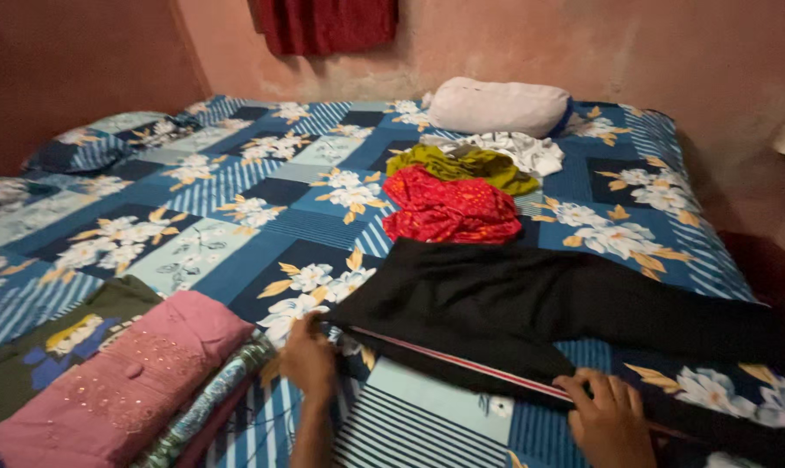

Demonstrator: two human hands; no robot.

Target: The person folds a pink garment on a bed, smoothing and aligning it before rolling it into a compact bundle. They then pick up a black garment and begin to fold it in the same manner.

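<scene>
A black garment (514, 308) with a thin red and white stripe along its near edge lies spread flat on the bed. My left hand (308, 357) presses down on its left corner, fingers on the cloth. My right hand (607, 416) rests on the striped near edge further right, fingers spread over the fabric. Neither hand lifts the garment.
Folded clothes lie at the near left: a pink embroidered piece (128, 381) and a dark green printed one (54, 347). Behind the black garment sit crumpled red (449, 208), olive green (462, 166) and white (518, 149) clothes and a white pillow (496, 106). A blue floral bedsheet (262, 199) covers the bed.
</scene>
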